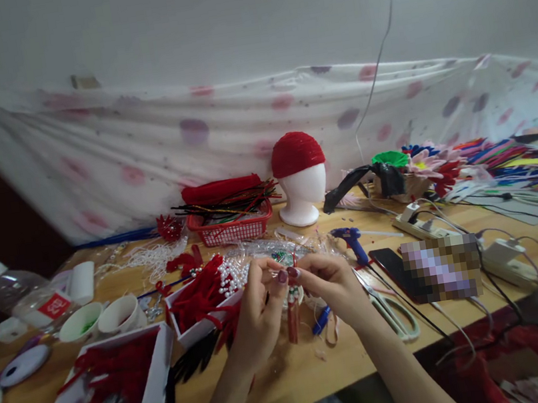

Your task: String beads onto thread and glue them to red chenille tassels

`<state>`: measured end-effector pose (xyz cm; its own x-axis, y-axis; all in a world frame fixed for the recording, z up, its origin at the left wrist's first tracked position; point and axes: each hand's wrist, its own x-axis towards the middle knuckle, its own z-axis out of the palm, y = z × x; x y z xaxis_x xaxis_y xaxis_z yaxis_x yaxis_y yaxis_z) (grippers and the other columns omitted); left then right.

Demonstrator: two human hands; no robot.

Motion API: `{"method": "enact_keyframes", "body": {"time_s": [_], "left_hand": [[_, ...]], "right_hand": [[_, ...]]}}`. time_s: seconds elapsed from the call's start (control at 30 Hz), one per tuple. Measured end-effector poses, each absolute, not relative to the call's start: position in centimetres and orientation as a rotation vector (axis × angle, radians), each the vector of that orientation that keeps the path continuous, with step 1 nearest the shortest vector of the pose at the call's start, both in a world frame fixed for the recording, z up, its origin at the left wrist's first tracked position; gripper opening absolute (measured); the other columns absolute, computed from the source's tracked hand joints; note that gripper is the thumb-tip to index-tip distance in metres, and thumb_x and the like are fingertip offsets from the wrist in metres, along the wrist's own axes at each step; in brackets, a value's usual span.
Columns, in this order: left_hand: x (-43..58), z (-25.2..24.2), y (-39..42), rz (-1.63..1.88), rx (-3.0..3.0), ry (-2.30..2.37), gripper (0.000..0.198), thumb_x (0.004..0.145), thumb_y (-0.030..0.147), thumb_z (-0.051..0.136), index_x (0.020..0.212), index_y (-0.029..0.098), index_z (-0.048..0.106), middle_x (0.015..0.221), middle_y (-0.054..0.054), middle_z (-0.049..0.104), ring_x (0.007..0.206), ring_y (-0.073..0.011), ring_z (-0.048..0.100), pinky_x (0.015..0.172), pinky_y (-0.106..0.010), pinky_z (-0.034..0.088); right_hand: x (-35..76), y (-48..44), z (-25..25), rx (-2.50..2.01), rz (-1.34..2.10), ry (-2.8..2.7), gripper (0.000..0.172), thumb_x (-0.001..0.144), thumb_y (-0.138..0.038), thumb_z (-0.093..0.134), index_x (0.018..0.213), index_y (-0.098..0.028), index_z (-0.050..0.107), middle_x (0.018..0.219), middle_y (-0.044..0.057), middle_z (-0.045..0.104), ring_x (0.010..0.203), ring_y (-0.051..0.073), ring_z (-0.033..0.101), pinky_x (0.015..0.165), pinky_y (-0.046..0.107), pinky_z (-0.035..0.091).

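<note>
My left hand (pixel 261 309) and my right hand (pixel 333 285) meet above the middle of the table, thumbs and index fingers pinched together. Between the fingertips is something tiny; I cannot make out what it is. A thin red strip shows just above them. Below the fingers is a reddish, tube-like piece (pixel 294 321); whether it hangs from the hands or stands on the table I cannot tell. Beside my left hand, a white box (pixel 188 335) holds red fuzzy pieces and white pearl beads (pixel 232 277). Green-handled scissors (pixel 402 321) lie to the right of my right hand.
Behind stand a white foam head (pixel 303 193) with a red cap (pixel 296 153) and a red basket (pixel 233 229) of fuzzy stems. A blue glue gun (pixel 353 243), phone (pixel 401 272) and power strips (pixel 427 228) lie right. Left are a bottle (pixel 36 300), paper cups (pixel 120 314) and a white tray (pixel 156 373).
</note>
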<state>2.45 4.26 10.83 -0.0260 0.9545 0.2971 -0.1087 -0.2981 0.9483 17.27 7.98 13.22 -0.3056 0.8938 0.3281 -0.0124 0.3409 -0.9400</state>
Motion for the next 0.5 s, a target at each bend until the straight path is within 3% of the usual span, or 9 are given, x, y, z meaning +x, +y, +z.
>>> {"method": "enact_keyframes", "body": {"time_s": [0.17, 0.3, 0.43, 0.5], "left_hand": [[3.0, 10.2, 4.8, 1.534, 1.339, 1.107, 0.037, 0.096, 0.059, 0.053, 0.088, 0.023, 0.054, 0.076, 0.002, 0.058, 0.070, -0.0160, 0.056, 0.066, -0.027, 0.046], [3.7, 10.4, 5.1, 1.541, 1.213, 1.048, 0.043, 0.091, 0.064, 0.057, 0.084, 0.022, 0.052, 0.067, 0.004, 0.055, 0.057, -0.0134, 0.053, 0.054, -0.025, 0.043], [4.6, 10.6, 5.2, 1.583, 0.999, 1.032, 0.046, 0.085, 0.065, 0.066, 0.083, 0.021, 0.053, 0.067, 0.005, 0.055, 0.056, -0.0115, 0.051, 0.051, -0.021, 0.042], [5.0, 10.4, 5.2, 1.619, 0.892, 1.023, 0.044, 0.084, 0.062, 0.069, 0.082, 0.021, 0.054, 0.068, 0.004, 0.056, 0.060, -0.0108, 0.052, 0.056, -0.020, 0.043]], "right_hand": [[17.2, 7.7, 12.9, -0.806, 1.100, -1.646, 0.040, 0.088, -0.050, 0.069, 0.066, -0.017, 0.065, 0.056, 0.000, 0.056, 0.051, 0.012, 0.045, 0.048, 0.024, 0.033], [17.1, 7.2, 12.2, -0.827, 0.931, -1.667, 0.033, 0.095, -0.037, 0.063, 0.068, -0.017, 0.063, 0.058, 0.000, 0.057, 0.054, 0.013, 0.048, 0.051, 0.025, 0.036], [16.5, 6.7, 11.3, -0.761, 0.342, -1.749, 0.017, 0.094, -0.014, 0.061, 0.079, -0.018, 0.067, 0.060, -0.001, 0.055, 0.052, 0.012, 0.047, 0.051, 0.026, 0.035], [16.2, 6.5, 10.9, -0.675, 0.107, -1.767, 0.016, 0.092, -0.005, 0.059, 0.087, -0.018, 0.067, 0.063, 0.000, 0.058, 0.053, 0.013, 0.050, 0.051, 0.025, 0.038]]}}
